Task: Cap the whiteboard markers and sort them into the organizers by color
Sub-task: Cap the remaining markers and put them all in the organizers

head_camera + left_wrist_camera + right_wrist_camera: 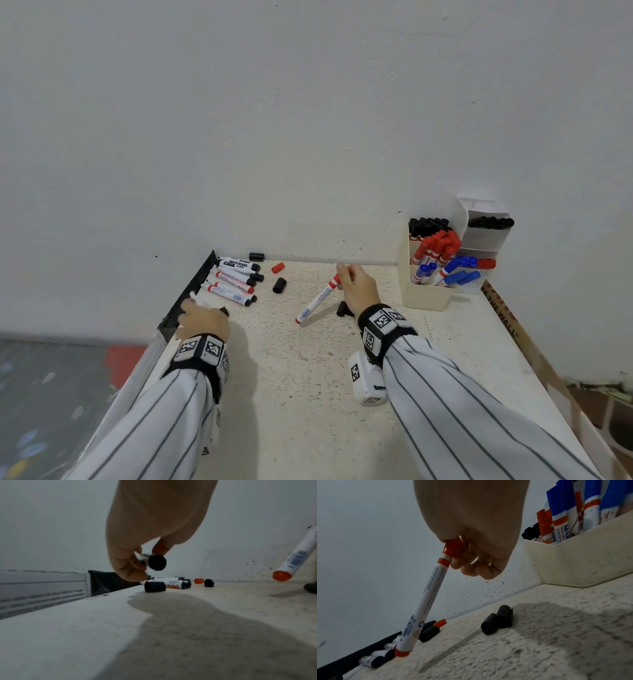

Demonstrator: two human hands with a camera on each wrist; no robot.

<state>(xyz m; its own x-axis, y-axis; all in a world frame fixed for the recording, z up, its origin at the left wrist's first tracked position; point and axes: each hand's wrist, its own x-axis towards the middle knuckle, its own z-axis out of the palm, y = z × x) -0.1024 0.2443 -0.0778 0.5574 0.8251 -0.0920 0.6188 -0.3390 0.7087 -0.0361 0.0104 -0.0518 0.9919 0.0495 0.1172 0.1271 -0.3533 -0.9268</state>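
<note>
While right hand [356, 287] pinched the red marker [318, 298] by its cap mid-frame, left hand [137, 536] gripped a black-ended marker [157, 562]; both looked light, stiff, slick, best held mid-barrel.

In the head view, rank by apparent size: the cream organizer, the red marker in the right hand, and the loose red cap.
1. Cream organizer
2. Red marker, held in the right hand
3. Loose red cap

All differ plainly.

A plain workroom is indicated: speckled off-white tabletop [308, 394], ink-spattered bare white wall [308, 120] (no furnishings), cream plastic marker organizers [426, 291].
</note>
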